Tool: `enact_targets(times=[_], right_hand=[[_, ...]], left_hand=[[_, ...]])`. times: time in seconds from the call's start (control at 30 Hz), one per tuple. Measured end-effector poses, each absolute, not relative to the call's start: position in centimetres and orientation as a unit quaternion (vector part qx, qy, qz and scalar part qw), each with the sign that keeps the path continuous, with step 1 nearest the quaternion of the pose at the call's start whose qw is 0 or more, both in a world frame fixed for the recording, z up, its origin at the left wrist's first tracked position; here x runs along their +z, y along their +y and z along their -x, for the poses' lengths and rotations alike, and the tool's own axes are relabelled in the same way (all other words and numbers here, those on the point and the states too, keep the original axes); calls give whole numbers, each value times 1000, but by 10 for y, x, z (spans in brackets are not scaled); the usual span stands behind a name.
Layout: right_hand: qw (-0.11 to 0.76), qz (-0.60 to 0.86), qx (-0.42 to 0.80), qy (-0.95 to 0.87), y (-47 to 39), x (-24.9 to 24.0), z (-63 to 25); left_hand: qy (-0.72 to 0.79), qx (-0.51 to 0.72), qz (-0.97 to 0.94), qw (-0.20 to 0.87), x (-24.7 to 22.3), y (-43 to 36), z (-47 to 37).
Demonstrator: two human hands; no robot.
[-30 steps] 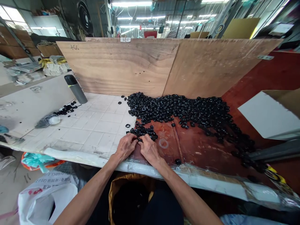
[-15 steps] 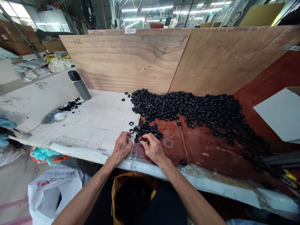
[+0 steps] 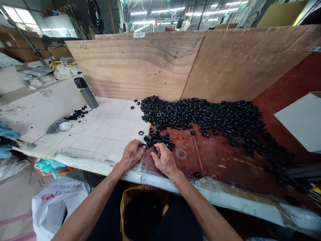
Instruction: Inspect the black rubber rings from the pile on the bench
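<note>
My left hand rests near the bench's front edge, its thumb and forefinger closed on a small black ring. Just to the right, my right hand pinches a black ring-shaped part between thumb and fingers. A small cluster of black rings lies right behind both hands, where the white tiled surface meets the red-brown board. One loose black ring sits on the white side. Farther back, a large pile of similar black rings spreads along the wooden panel to the right.
A grey bottle stands at the back left, with scattered black parts and a plastic bag before it. An open yellow-edged sack sits below the bench edge. A white box is at the right.
The fingers of my left hand have shifted slightly right, onto a ring by the cluster. The part in my right hand has tilted and sits a little lower. The view has shifted slightly.
</note>
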State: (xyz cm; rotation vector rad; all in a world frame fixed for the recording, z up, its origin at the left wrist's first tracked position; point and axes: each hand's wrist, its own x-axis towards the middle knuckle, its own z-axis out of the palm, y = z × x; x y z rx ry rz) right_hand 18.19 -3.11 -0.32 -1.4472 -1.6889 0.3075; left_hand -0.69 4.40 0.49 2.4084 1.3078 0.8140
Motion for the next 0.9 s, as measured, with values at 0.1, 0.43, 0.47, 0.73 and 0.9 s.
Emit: enact_targets(times=[0.1, 0.43, 0.47, 0.73, 0.9], right_hand=[[508, 530, 192, -651, -31, 3, -182], [532, 483, 253, -648, -30, 8, -181], [533, 482, 255, -647, -31, 9, -181], [552, 450, 269, -649, -34, 14, -181], [546, 453, 253, -658, -33, 12, -182]], left_hand=[[458, 310, -813, 184, 7, 29, 9], [379, 401, -706, 444, 7, 3, 1], [372, 411, -698, 454, 6, 2, 0], [351, 450, -668, 478, 5, 2, 1], [327, 443, -711, 436, 2, 3, 4]])
